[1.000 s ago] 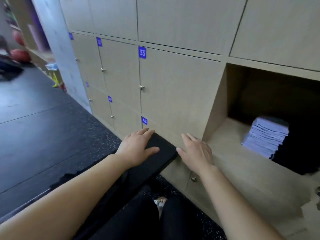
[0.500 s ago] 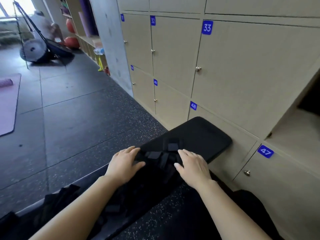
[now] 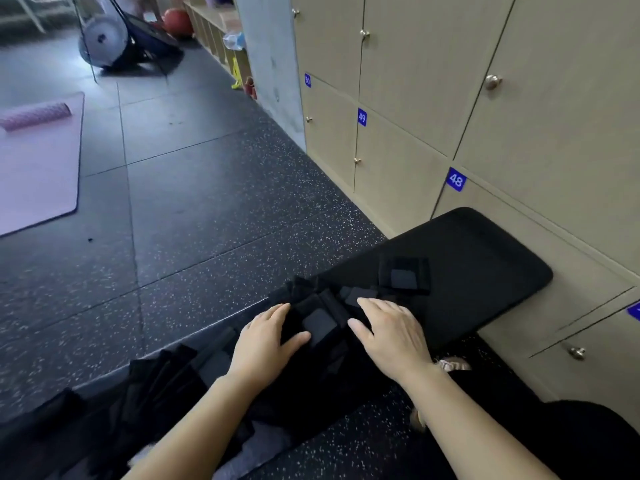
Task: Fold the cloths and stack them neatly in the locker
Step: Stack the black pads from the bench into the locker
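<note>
Under your palms sits the heap of black cloths [image 3: 320, 329], on the near part of the bench [image 3: 485, 271]. Your left hand [image 3: 266, 337] and right hand [image 3: 391, 332] both lie flat on it, fingers straight and a little spread, thumbs turned inward toward each other, pinching nothing. Judge the cloths as light, thin and limp: they will likely sag and slide over one another. Black on black hides the edges, so feel for a corner or hem at the top of the heap and lift a single piece by two corners rather than grabbing a bunch. One folded cloth [image 3: 403, 275] lies apart, just beyond the heap on the bench. Closed lockers [image 3: 415, 98] stand to your right, and a pink mat [image 3: 34, 161] lies on the floor [image 3: 207, 202] well off to the left. Against a second ago, your hands have drawn back from the bench's far end onto the heap, and your view has swung left: the open locker with its pale stack is out of sight now.
</note>
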A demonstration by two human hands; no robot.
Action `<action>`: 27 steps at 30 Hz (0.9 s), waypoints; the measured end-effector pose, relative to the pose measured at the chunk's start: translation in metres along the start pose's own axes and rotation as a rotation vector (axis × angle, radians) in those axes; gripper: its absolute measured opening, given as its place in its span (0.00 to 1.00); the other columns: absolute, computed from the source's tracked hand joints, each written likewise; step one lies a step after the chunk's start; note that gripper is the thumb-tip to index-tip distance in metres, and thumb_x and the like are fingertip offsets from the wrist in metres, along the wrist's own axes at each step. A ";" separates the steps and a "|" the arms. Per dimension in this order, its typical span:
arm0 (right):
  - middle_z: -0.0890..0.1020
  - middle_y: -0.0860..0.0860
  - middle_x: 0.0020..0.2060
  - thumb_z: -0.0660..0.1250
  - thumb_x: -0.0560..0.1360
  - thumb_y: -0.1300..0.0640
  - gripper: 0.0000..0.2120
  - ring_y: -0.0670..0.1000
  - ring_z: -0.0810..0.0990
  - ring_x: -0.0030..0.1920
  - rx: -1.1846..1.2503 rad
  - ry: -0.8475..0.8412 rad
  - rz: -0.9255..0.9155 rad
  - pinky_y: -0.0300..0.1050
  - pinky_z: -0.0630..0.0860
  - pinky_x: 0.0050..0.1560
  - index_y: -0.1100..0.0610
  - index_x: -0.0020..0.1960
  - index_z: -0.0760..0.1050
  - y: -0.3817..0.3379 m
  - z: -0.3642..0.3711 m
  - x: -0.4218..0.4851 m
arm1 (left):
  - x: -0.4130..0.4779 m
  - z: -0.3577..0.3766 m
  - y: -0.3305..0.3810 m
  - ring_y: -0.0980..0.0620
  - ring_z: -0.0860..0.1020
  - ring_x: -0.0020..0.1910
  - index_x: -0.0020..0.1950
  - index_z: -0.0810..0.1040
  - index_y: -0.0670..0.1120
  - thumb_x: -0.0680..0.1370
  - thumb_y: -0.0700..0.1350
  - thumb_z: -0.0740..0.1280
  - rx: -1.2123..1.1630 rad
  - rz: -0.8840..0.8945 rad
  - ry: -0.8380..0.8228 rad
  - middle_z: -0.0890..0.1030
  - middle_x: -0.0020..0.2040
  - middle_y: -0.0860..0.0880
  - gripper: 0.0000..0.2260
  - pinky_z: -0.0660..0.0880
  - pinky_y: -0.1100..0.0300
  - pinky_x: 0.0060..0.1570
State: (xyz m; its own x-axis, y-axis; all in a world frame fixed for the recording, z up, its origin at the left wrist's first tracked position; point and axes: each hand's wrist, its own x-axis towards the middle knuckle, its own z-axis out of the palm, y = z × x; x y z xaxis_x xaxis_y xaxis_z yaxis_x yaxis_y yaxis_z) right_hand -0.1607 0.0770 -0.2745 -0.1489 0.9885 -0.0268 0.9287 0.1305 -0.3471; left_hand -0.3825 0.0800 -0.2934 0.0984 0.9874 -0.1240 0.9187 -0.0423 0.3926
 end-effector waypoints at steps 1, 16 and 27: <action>0.74 0.47 0.67 0.56 0.80 0.41 0.25 0.49 0.70 0.68 0.017 -0.006 0.000 0.44 0.62 0.67 0.53 0.71 0.68 -0.004 0.004 0.003 | -0.001 0.002 -0.001 0.52 0.64 0.74 0.76 0.65 0.47 0.76 0.63 0.65 -0.014 -0.016 0.000 0.68 0.75 0.51 0.34 0.60 0.57 0.73; 0.71 0.45 0.66 0.59 0.78 0.39 0.26 0.48 0.65 0.67 0.108 -0.109 0.001 0.43 0.62 0.67 0.51 0.72 0.67 -0.007 0.023 0.012 | 0.047 -0.005 0.004 0.49 0.76 0.62 0.69 0.72 0.45 0.62 0.62 0.78 -0.144 -0.197 -0.317 0.78 0.63 0.49 0.40 0.72 0.55 0.63; 0.65 0.47 0.71 0.68 0.70 0.40 0.35 0.50 0.58 0.72 0.098 0.037 0.120 0.47 0.56 0.71 0.48 0.74 0.64 0.009 0.022 0.002 | 0.048 -0.005 0.005 0.48 0.76 0.58 0.63 0.70 0.48 0.65 0.56 0.79 -0.200 -0.172 -0.308 0.76 0.56 0.50 0.32 0.73 0.50 0.61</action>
State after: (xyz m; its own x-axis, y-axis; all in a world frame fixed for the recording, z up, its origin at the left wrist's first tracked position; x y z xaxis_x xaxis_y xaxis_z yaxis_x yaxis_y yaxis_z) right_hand -0.1596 0.0783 -0.2982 -0.0243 0.9989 -0.0401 0.9011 0.0046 -0.4337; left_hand -0.3750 0.1279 -0.2927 0.0873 0.8844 -0.4584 0.8423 0.1802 0.5081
